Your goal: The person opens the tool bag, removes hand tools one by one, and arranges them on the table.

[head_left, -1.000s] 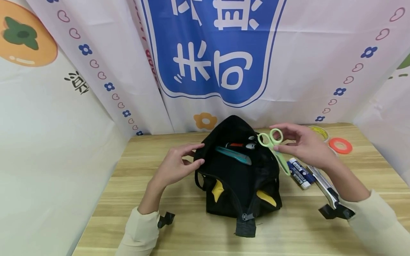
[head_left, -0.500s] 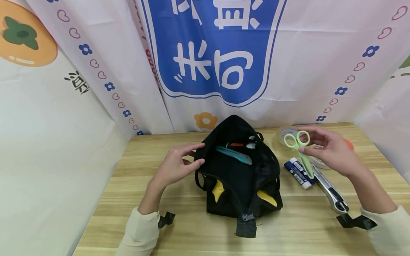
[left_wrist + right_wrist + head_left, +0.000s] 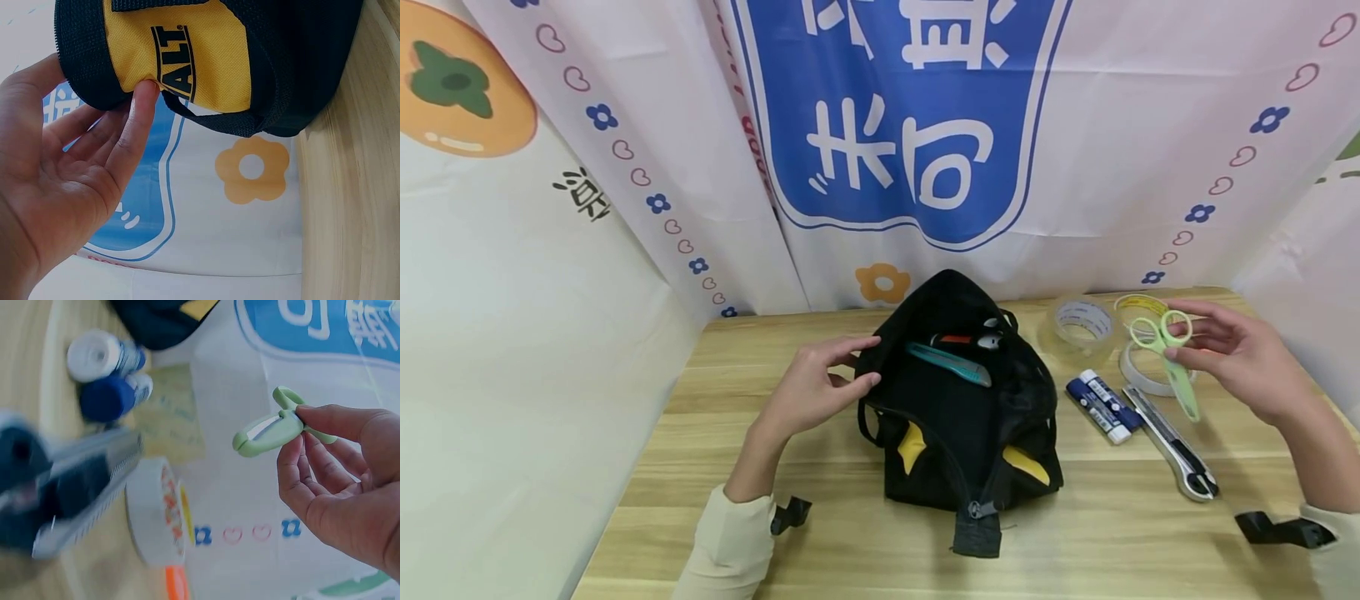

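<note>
A black bag [image 3: 1022, 400] with yellow panels stands unzipped in the middle of the table. My left hand [image 3: 820, 383] pinches its left rim between thumb and fingers; the left wrist view shows the thumb on the yellow panel [image 3: 219, 62]. Inside the bag lie a teal utility knife [image 3: 951, 364] and a red-and-black item [image 3: 955, 339] whose kind is partly hidden. Off to the right, my right hand [image 3: 1255, 358] pinches light green scissors [image 3: 1182, 387] near their finger loops, blades downward. In the right wrist view these scissors [image 3: 265, 437] hang above the table items.
Right of the bag lie two glue sticks [image 3: 1101, 408] and a silver utility knife [image 3: 1172, 446]. Behind them are a clear tape roll [image 3: 1082, 312], a yellow-cored roll [image 3: 1138, 302] and a white roll [image 3: 1138, 379]. An orange roll [image 3: 177, 584] shows at the right wrist view's bottom. Printed cloth encloses the table.
My right hand has carried the scissors rightward from beside the bag's opening to over the tape rolls. The left hand and the bag have stayed put.
</note>
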Available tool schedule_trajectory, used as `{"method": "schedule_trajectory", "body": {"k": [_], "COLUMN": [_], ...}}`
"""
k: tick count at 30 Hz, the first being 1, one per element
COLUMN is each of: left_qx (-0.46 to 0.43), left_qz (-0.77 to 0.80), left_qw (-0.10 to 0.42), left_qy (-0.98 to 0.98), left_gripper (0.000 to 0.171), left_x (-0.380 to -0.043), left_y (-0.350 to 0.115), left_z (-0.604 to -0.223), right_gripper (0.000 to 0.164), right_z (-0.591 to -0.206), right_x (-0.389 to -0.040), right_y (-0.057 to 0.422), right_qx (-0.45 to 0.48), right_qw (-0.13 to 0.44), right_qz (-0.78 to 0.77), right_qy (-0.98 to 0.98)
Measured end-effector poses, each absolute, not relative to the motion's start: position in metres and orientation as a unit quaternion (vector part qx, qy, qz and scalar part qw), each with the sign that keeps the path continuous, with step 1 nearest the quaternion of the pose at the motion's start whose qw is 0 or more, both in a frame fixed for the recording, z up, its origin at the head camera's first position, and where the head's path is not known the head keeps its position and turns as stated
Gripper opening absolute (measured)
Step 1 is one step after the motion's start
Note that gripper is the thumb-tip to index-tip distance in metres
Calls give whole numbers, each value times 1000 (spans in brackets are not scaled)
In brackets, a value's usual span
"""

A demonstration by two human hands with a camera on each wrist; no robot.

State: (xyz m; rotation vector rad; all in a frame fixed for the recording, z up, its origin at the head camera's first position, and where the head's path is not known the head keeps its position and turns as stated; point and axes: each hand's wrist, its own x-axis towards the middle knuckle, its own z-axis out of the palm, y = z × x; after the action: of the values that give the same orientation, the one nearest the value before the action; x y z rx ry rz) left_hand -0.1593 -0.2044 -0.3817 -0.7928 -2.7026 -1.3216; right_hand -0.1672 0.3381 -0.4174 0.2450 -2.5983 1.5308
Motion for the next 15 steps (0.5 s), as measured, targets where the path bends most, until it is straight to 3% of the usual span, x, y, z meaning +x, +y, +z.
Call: {"method": "schedule_trajectory", "body": {"k": [11, 15], "left_qx": [-255, -255], "left_qz": [-424, -422], "left_qw": [19, 19], "left_qy": [-869, -870], "left_gripper": [47, 47], "left_x": [-159, -160], "left_y": [-205, -204], "left_z": [-384, -383], "right_gripper": [53, 59], "right_z": [-434, -442], "right_x": [-165, -165], "right_y": [383, 398], "right_qx": [9, -17], "right_qw": [54, 59], "right_qz": [504, 522], "right_qy": [-862, -851]}}
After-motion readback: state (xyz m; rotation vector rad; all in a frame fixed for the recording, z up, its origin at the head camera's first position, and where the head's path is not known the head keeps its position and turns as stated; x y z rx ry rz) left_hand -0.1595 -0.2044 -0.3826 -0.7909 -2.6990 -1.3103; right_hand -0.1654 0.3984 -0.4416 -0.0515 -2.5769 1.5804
